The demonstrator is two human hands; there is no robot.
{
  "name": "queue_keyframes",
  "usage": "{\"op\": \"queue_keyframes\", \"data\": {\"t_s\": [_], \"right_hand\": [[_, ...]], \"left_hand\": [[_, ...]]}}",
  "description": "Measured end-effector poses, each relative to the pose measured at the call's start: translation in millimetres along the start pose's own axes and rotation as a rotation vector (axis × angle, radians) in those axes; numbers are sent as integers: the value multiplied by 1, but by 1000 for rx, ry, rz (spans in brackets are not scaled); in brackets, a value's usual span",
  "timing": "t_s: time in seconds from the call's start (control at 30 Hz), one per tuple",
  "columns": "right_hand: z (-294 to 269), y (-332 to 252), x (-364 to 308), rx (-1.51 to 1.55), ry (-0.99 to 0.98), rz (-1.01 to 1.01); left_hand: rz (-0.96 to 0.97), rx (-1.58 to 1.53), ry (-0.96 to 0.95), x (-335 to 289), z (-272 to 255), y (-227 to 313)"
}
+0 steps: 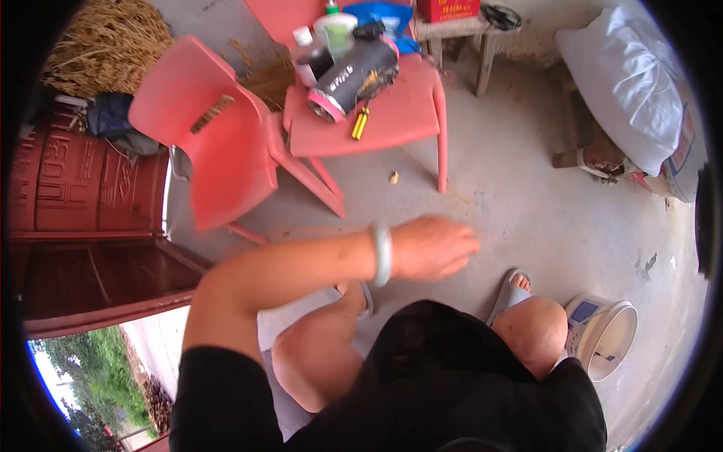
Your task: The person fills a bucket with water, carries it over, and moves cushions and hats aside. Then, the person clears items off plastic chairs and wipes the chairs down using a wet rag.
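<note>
My left hand, with a pale bangle on the wrist, reaches across in front of my body, above the floor between my feet. Its back faces up and its fingers curl down, slightly blurred. The palm side is hidden, so whatever the fingers may hold does not show. My right hand is out of view; only a black sleeve shows at the lower right. Nearest ahead stands a red plastic chair. On its seat lie a black cylindrical speaker with pink ends and a small yellow-handled tool.
A second red chair stands left, beside a dark red door. Bottles stand behind the speaker. A white bucket is by my right knee. Far right, a white sack rests on a low wooden support; a bench stands behind.
</note>
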State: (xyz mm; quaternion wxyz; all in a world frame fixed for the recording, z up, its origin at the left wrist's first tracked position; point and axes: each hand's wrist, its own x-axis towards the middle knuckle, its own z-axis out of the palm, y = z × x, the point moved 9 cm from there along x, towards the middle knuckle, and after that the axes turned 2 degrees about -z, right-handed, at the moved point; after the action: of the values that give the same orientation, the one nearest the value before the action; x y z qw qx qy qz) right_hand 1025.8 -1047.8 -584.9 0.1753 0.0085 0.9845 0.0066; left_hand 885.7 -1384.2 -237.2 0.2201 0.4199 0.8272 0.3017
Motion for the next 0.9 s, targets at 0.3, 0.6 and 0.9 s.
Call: {"op": "queue_keyframes", "data": {"t_s": [0.3, 0.6, 0.9], "right_hand": [[17, 21, -3, -50, -518, -148], [-263, -239, 118, 1350, -668, -401], [-313, -374, 179, 2109, -541, -162]], "left_hand": [[-230, 134, 26, -124, -16, 104], [-128, 29, 334, -82, -23, 181], [-451, -66, 298, -64, 57, 99]]}}
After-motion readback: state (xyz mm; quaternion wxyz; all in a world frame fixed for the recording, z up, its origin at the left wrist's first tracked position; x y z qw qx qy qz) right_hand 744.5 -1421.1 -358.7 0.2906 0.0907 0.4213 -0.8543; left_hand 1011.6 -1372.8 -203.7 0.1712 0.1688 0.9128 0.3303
